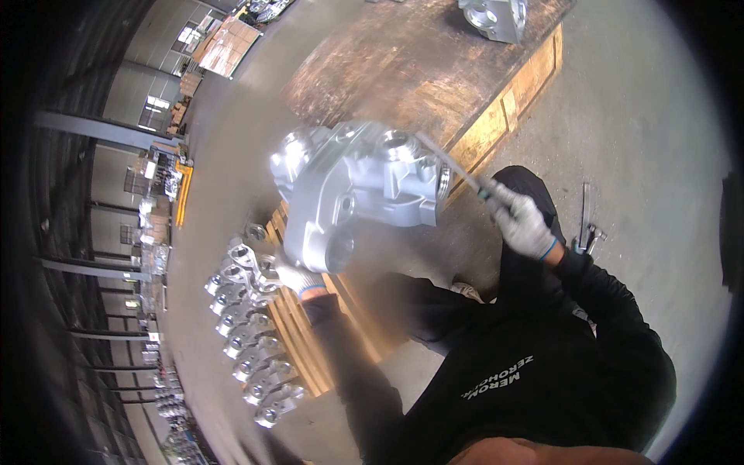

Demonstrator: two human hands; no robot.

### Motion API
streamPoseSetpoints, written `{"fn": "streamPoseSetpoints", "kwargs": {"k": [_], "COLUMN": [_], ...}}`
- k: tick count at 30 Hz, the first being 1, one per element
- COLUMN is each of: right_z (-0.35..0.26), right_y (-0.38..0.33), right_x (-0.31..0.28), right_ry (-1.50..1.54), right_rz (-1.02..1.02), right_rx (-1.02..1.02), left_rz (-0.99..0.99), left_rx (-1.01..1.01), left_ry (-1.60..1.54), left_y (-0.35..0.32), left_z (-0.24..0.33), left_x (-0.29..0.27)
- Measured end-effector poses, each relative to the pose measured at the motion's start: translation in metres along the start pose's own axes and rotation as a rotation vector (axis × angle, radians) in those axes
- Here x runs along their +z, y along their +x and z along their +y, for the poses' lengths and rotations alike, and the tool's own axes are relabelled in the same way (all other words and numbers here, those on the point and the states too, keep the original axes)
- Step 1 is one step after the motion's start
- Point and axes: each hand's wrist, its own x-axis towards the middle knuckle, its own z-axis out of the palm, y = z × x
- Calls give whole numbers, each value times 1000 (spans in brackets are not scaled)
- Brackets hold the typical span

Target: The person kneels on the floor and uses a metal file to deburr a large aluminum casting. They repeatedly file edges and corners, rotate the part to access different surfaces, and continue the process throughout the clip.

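A large silver metal casting [372, 182] with round bores and bosses fills the middle of the view, by the near side of the wooden table. My left hand [298, 277], in a white glove, grips its lower left end; the fingers are mostly hidden behind the metal. In my gloved right hand [527, 225] is a file [457, 169], the fingers closed round its handle. The long, narrow blade slants up and left to the casting's right side, close to a round opening. Whether the blade touches the metal, I cannot tell.
The brown wooden table [411, 70] carries another casting [496, 19] at its far right. Several similar castings [252, 333] stand in a row at lower left, beside wooden slats [310, 341]. A hammer [595, 235] and a flat metal bar [586, 208] lie on the floor at right.
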Motion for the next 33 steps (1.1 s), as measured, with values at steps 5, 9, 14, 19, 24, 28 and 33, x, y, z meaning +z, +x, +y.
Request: {"fn": "streamPoseSetpoints", "kwargs": {"k": [5, 9, 14, 19, 24, 28, 33], "right_z": [-7, -5, -4, -9, -10, -4, 2], "right_y": [-5, 3, -6, 1, 5, 7, 5], "right_x": [41, 53, 51, 54, 48, 45, 51], "right_ry": [-291, -455, -427, -589, -505, -558, -424], "right_rz": [58, 82, 38, 66, 56, 69, 86], "right_rx": [-82, -179, -174, -177, -198, -188, -237], "left_rz": [80, 380, 235, 206, 208, 206, 343], "left_rx": [47, 157, 529, 214, 89, 52, -103], "left_ry": [-105, -69, 220, 0, -12, 58, 92], "left_y": [-44, -45, -50, -48, -43, -52, -52], "left_z": [-49, -90, -130, -120, -107, -101, -104], "left_x": [-23, -46, -61, -68, -67, -57, -63]}}
